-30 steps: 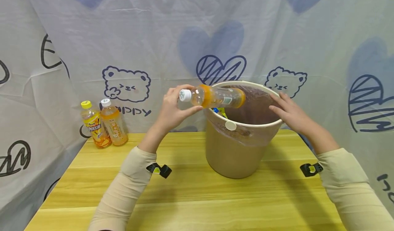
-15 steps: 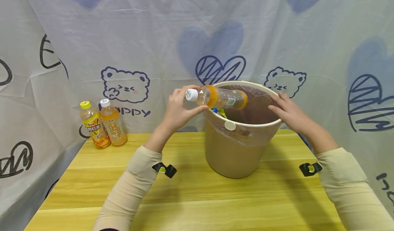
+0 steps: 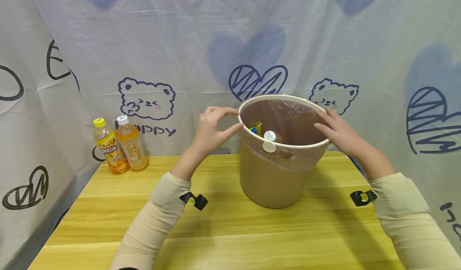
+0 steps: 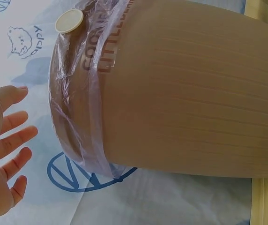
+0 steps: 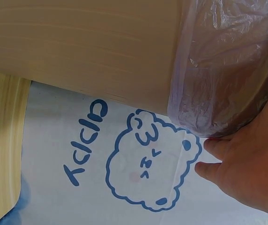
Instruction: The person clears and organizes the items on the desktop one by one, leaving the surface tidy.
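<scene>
A brown trash bin (image 3: pixel 273 182) with a cream rim and a clear plastic liner (image 4: pixel 98 89) stands upright. Inside it, the white cap of a plastic drink bottle (image 3: pixel 270 136) shows just behind the front rim; most of the bottle is hidden. My left hand (image 3: pixel 213 129) is beside the left rim, thumb and fingers spread apart with nothing between them. In the left wrist view this hand (image 4: pixel 5 150) hangs beyond the lined mouth. My right hand (image 3: pixel 338 132) rests on the bin's right rim, fingers extended; the right wrist view shows its fingertips (image 5: pixel 213 147) at the liner's edge.
A yellow-capped drink bottle (image 3: pixel 109 150) and a white-capped one (image 3: pixel 133 148) stand side by side at the back left of the wooden table (image 3: pixel 216 230). A yellow and blue wrapper (image 3: pixel 256 129) lies in the bin. A printed cloth (image 3: pixel 201 42) hangs behind.
My left hand moved slightly right, then let go of the drink bottle, which dropped from over the rim into the bin. The right hand has stayed on the rim.
</scene>
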The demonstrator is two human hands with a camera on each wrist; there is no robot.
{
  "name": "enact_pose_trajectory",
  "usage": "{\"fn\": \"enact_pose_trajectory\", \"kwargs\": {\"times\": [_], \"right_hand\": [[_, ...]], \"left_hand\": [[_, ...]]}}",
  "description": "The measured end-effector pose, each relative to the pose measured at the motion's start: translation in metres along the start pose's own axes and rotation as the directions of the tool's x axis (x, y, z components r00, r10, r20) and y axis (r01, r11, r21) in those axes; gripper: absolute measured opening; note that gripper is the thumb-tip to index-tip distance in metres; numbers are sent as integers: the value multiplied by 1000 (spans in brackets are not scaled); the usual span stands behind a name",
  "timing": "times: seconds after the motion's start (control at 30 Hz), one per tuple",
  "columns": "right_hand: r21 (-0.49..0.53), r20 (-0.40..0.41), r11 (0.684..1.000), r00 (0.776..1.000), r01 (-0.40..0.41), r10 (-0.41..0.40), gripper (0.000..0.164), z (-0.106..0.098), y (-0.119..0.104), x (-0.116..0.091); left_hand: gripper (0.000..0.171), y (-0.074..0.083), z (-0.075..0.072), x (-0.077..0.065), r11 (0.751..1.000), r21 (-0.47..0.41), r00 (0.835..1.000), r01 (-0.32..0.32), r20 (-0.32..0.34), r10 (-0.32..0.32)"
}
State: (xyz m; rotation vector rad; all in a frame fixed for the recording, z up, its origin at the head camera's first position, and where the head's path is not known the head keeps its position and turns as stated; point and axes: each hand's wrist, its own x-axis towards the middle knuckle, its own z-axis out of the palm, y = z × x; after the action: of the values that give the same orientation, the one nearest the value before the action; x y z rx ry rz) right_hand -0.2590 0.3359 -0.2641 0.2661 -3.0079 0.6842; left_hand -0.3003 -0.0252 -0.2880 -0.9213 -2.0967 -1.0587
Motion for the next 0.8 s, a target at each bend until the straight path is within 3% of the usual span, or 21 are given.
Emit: {"fn": "enact_pose_trajectory", "kwargs": {"times": [0.23,0.4,0.8], "right_hand": [[1,-1,1000,1000,-6,6,66,0,0,0],[2,-8,1000,1000,4,-4,65,0,0,0],[-15,-9,1000,1000,-11,11,65,0,-3,-2]], "left_hand": [[36,-2,-1,-6,999,37,999,-36,-4,36],[37,-5,-2,-13,991,116,998,-68,4,68],[42,-17,-15,-36,961,267,997,-67,-22,76]]}}
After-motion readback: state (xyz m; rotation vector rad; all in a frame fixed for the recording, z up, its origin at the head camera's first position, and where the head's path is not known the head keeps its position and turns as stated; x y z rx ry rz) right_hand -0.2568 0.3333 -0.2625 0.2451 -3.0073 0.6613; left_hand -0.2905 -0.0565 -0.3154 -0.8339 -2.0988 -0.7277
